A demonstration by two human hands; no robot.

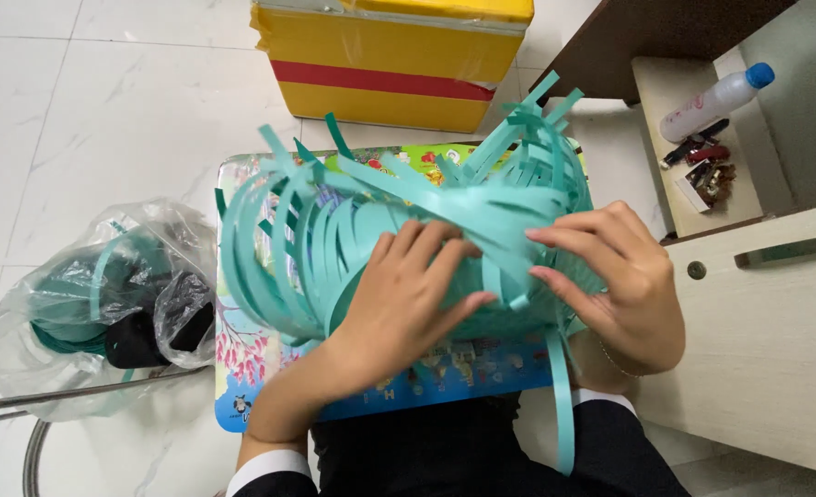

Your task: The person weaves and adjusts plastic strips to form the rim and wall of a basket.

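Note:
A big bundle of teal plastic strips [307, 230] lies woven and fanned out on a small colourful picture table [242, 368]. My left hand [408, 294] presses flat on the middle of the bundle, fingers spread over the strips. My right hand [615, 276] holds the bundle's right side, its fingers curled round several strips. Loose strip ends stick up at the back, and one strip [563, 396] hangs down over the table's front edge towards my lap.
A clear plastic bag [77, 304] with more teal strips and dark things lies on the white tiled floor at the left. A yellow box [390, 64] with a red band stands behind the table. At the right, a wooden shelf [652, 92] holds a white bottle [716, 97] and small items.

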